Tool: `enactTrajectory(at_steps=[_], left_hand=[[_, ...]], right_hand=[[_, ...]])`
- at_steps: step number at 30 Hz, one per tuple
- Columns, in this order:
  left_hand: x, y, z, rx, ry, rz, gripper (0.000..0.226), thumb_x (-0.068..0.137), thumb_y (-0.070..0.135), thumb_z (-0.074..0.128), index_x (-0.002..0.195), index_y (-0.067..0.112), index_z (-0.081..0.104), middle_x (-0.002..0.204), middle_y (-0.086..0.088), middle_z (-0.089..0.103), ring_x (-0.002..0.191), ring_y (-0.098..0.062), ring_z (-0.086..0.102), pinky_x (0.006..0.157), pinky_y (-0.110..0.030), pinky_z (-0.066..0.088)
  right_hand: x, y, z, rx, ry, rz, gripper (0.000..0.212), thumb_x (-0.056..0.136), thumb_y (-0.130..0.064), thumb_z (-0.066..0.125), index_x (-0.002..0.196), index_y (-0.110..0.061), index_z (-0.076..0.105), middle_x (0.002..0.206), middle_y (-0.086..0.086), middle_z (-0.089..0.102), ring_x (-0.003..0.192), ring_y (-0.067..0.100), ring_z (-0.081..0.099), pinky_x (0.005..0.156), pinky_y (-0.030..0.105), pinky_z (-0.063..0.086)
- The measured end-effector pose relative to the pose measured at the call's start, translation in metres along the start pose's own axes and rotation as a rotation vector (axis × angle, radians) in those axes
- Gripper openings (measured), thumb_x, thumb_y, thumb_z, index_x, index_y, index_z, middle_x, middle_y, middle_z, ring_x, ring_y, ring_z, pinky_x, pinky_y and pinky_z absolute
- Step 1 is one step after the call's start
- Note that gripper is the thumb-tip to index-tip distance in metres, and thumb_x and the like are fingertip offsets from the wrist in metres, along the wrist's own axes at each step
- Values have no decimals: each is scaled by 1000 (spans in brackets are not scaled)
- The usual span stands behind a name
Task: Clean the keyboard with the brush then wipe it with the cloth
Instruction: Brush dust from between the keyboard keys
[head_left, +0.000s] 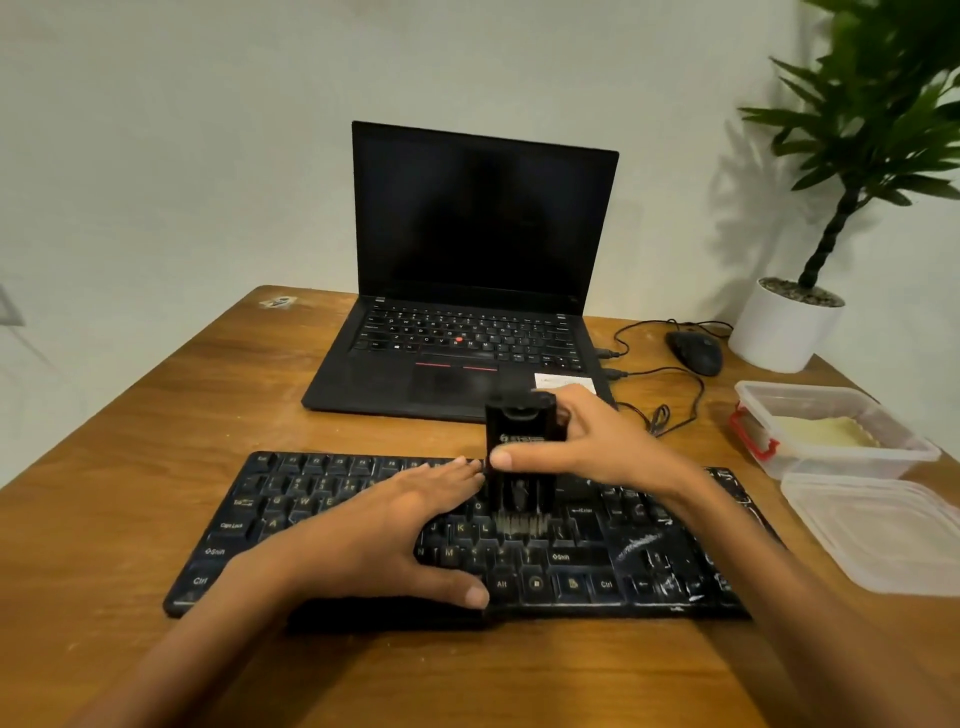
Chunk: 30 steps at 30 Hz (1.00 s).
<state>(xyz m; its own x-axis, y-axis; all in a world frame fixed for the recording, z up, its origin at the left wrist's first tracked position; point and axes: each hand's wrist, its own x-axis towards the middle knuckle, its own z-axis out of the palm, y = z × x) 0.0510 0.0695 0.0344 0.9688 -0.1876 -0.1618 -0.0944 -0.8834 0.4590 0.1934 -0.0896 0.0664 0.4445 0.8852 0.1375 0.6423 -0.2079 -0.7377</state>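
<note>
A black keyboard (649, 551) lies across the wooden table (156, 467), with pale smears on its right-hand keys. My right hand (597, 441) grips a black block-shaped brush (519, 447) held upright, its pale bristles touching the keys near the middle. My left hand (384, 530) rests flat on the keyboard's middle-left keys, fingers spread, thumb at the front edge. A pale yellow cloth (826, 431) lies inside a clear plastic box at the right.
An open black laptop (483, 291) stands behind the keyboard. A wired mouse (696, 353) and cables lie to its right. A potted plant (789, 322) stands in the back right corner. The clear box (852, 460) and its lid (878, 535) sit by the right edge.
</note>
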Motion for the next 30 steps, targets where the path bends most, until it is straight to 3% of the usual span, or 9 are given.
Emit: enactTrajectory(at_steps=[3,6,9,14,18,20,23,27,30], left_hand=[[0,0,0,-7,1,-6,98,71,66,57,145,36,-1,136,33,-15,124,16,-13,98,-5,-8],[-2,1,-1,-26,9,-15,101,69,66,59,145,37,-1,136,33,-15,126,15,-12,100,-7,-6],[1,1,-3,0,68,-29,109,64,69,61,144,36,-4,136,32,-16,128,12,-14,101,-9,-7],[4,-1,1,10,35,-46,106,66,72,57,145,34,-2,136,32,-17,127,12,-13,104,-13,-5],[4,-3,1,19,29,-45,104,67,71,57,145,35,-2,137,32,-17,126,14,-15,102,-11,-8],[5,-3,1,19,31,-52,105,65,72,57,144,36,-2,137,32,-17,125,13,-15,104,-13,-7],[4,-4,3,14,35,-70,106,62,75,55,144,38,-2,137,32,-17,130,10,-13,107,-17,-3],[5,-7,4,15,41,-60,105,63,77,54,143,40,-2,139,32,-17,130,10,-15,107,-16,-4],[5,-7,3,22,38,-48,104,65,74,55,143,39,-3,139,32,-17,128,12,-16,105,-14,-6]], right_hand=[[9,7,-1,-20,210,-8,24,74,-34,71,89,-17,62,84,-1,66,78,4,61,71,19,49],[8,7,-13,-6,328,-31,32,71,-40,72,88,-15,63,84,1,67,81,13,63,75,30,50],[0,0,-18,101,260,-40,37,68,-42,74,87,-13,62,85,6,67,80,14,63,72,27,50],[-5,10,-8,48,84,9,33,73,-37,72,98,-19,62,96,2,67,90,11,63,79,22,51],[-19,14,-42,-106,126,123,23,73,-32,72,90,-20,62,90,-1,67,86,15,63,72,17,50],[-15,8,-43,-49,167,73,32,71,-36,73,94,-16,64,92,1,68,88,13,63,77,23,51],[-2,-2,-12,34,63,-10,32,75,-30,72,101,-16,63,99,2,68,94,13,63,83,26,52],[-16,6,-16,29,60,107,32,70,-37,71,96,-22,62,93,-3,67,85,2,63,75,16,51],[-24,10,-41,-39,70,149,29,71,-32,72,92,-14,63,90,3,68,82,7,63,69,18,50]])
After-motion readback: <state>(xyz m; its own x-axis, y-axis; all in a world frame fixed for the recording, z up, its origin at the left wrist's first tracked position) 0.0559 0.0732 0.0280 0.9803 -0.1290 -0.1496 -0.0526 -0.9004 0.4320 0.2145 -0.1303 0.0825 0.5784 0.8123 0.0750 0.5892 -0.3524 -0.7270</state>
